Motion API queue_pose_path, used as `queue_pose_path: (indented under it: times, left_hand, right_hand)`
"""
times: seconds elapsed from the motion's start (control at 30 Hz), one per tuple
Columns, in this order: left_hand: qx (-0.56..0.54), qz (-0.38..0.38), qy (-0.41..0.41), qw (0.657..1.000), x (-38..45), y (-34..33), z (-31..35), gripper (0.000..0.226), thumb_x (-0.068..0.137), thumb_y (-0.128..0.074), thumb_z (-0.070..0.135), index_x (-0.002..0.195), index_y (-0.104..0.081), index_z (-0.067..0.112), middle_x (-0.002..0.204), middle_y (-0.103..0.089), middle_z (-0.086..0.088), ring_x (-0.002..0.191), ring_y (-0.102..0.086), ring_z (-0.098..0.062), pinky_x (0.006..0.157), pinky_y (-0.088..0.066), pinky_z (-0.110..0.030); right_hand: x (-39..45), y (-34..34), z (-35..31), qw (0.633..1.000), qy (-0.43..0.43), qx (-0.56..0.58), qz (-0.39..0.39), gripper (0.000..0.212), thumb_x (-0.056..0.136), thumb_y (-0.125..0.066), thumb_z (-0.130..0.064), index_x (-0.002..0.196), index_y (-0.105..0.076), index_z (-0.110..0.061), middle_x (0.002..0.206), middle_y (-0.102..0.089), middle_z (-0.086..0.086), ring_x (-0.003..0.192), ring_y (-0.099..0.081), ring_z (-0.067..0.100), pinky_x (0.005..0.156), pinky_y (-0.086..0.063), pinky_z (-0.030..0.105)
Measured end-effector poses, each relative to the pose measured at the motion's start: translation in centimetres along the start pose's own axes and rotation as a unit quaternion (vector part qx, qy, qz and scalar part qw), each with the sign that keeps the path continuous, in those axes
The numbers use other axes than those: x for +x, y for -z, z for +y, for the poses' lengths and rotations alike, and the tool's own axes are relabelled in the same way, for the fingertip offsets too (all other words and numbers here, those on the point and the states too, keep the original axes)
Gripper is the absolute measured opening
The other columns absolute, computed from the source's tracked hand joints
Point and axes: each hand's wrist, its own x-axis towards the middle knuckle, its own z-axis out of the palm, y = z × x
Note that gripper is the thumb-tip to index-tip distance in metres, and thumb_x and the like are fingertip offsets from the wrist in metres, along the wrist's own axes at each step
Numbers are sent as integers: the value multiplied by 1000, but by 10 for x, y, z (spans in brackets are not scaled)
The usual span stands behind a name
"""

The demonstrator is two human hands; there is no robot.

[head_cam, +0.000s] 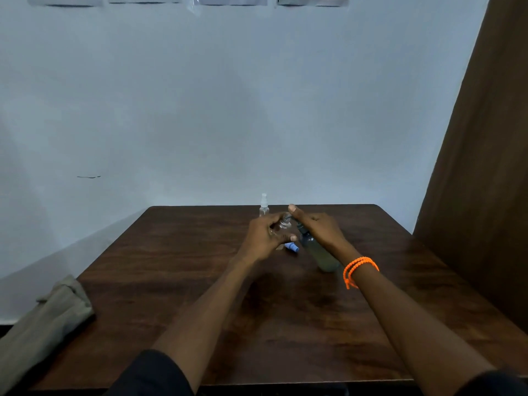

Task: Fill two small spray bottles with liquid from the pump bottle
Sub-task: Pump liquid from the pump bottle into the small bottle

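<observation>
A: How far is the filling?

B: I see my left hand gripping one uncapped spray bottle, my right hand gripping the pump bottle beside it. The second spray bottle waits capped behind.

I had only one view to work from, a wide-angle camera worn on the head. It looked forward and slightly down across the dark brown wooden table, from near its front edge. The pale blue wall filled the upper half. Both forearms reached in from below, and straight edges bowed toward the frame's sides.
</observation>
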Motion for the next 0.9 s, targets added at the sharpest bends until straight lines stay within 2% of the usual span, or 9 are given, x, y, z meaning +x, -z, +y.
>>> queue_pose_path:
  times: [0.13, 0.2, 0.27, 0.37, 0.5, 0.57, 0.67, 0.8, 0.9]
  left_hand:
    - [-13, -8, 24, 1000, -7, -2, -5, 51, 73, -91, 10, 120, -73, 21, 95, -74, 20, 85, -69, 8, 74, -53, -13]
    - [-20, -4, 27, 999, -8, -4, -5, 50, 74, -91, 11, 120, -74, 20, 100, -76, 15, 88, -70, 5, 75, -52, -12]
    - [-18, 6, 23, 1000, -6, -5, -4, 54, 73, -91, 12, 124, -74, 16, 105, -77, 12, 90, -69, 7, 79, -50, -11]
    - [-9, 5, 28, 1000, -2, -5, -4, 58, 71, -92, 11, 125, -73, 14, 105, -76, 10, 86, -67, 13, 79, -49, -9]
    - [8, -7, 18, 1000, -4, -6, -5, 57, 72, -92, 10, 125, -73, 14, 99, -74, 12, 80, -61, 20, 74, -44, -6]
    - [9, 4, 20, 1000, -4, -7, -7, 57, 71, -92, 10, 125, -74, 15, 100, -74, 12, 81, -61, 21, 75, -45, -7]
    - [8, 20, 34, 999, -4, -5, -7, 63, 68, -94, 14, 128, -72, 15, 108, -74, 10, 88, -64, 14, 79, -47, -5]
    - [14, 4, 32, 999, -6, -3, -6, 60, 68, -94, 10, 125, -73, 13, 107, -76, 6, 87, -66, 9, 77, -48, -7]
    - [12, 10, 37, 999, -6, -2, -5, 57, 69, -93, 7, 122, -74, 12, 101, -75, 8, 87, -68, 1, 71, -50, -7]
  right_hand:
    - [-9, -8, 7, 997, -2, 34, 74, 78, 81, -80, -69, 57, -64, 4, 55, -63, 14, 51, -56, 12, 52, -43, 22]
    - [-11, -9, 6, 996, -7, -47, 78, 94, 79, -65, -87, 63, -61, 6, 62, -64, 22, 52, -56, 18, 57, -42, 32]
    - [-11, -9, 3, 988, -19, -135, 75, 99, 80, -47, -95, 67, -63, 3, 60, -67, 14, 59, -65, 24, 62, -46, 37]
    - [-7, -8, 0, 984, -18, -163, 74, 93, 83, -44, -90, 64, -65, -1, 57, -68, 8, 65, -67, 27, 63, -45, 38]
    - [-5, -6, 2, 972, 30, -228, 50, 65, 80, -42, -71, 69, -62, -11, 55, -60, 9, 67, -63, 36, 53, -33, 36]
    - [-5, -8, 2, 974, 22, -217, 62, 72, 82, -43, -75, 70, -66, -7, 57, -64, 8, 66, -65, 33, 54, -36, 35]
    - [-6, -10, 0, 979, 4, -194, 69, 84, 88, -47, -85, 52, -60, -10, 56, -68, 6, 59, -63, 24, 57, -39, 34]
    - [-2, -11, -1, 975, 12, -213, 64, 78, 85, -46, -75, 59, -63, -3, 55, -66, 8, 66, -66, 32, 60, -45, 38]
    - [-1, -11, -1, 974, 17, -219, 61, 84, 86, -44, -82, 53, -60, -6, 55, -66, 8, 64, -66, 30, 59, -42, 36]
